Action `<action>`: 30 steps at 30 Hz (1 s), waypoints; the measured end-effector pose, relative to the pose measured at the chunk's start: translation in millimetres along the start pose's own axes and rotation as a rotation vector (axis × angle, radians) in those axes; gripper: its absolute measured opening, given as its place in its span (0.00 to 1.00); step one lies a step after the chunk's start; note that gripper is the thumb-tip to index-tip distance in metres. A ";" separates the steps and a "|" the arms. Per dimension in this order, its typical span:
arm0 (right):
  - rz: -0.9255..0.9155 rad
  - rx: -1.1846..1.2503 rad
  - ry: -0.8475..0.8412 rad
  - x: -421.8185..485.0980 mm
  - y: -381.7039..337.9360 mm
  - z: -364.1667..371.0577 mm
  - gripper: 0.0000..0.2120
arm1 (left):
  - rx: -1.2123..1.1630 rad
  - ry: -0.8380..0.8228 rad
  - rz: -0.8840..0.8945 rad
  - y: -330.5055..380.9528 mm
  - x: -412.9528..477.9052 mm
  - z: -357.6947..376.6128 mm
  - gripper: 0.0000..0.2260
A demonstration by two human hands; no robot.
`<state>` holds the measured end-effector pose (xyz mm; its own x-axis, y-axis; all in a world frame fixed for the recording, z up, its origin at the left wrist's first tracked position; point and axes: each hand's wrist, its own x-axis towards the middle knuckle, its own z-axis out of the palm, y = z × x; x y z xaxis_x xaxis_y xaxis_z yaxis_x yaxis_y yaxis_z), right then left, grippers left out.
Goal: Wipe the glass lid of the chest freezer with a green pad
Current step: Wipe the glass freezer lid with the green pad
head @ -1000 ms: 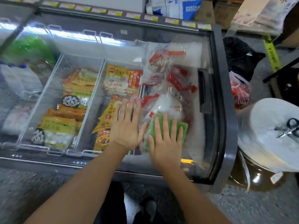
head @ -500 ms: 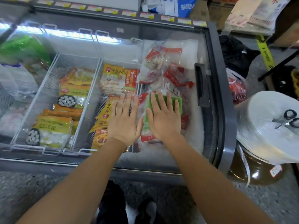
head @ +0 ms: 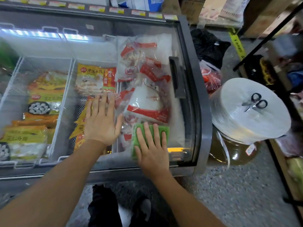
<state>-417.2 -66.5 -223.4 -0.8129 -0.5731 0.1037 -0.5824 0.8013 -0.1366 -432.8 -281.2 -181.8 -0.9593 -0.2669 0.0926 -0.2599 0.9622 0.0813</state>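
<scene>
Green pad (head: 150, 138) under flat right hand (head: 151, 151); left hand (head: 100, 122) flat, open-gripped, near "澄汤水饺" pack (head: 93, 79).

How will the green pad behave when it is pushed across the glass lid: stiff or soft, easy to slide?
The green pad lies flat under the right hand, so it is probably thin and flexible. On the smooth glass lid it likely slides easily. It looks light; a spread palm probably keeps it from bunching.

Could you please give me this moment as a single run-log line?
stage: wiping | right hand: flat on green pad, near front edge of glass lid | left hand: flat on glass, bracing | handle: untouched
</scene>
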 end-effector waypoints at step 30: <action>0.093 0.013 0.040 32.2 16.1 -28.7 0.33 | -0.023 0.133 0.001 3.3 -2.1 2.6 0.32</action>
<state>-452.6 -67.1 -194.0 -0.8630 -0.4884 0.1294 -0.5043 0.8485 -0.1605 -431.9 -277.3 -184.3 -0.9361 -0.2719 0.2230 -0.2544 0.9615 0.1040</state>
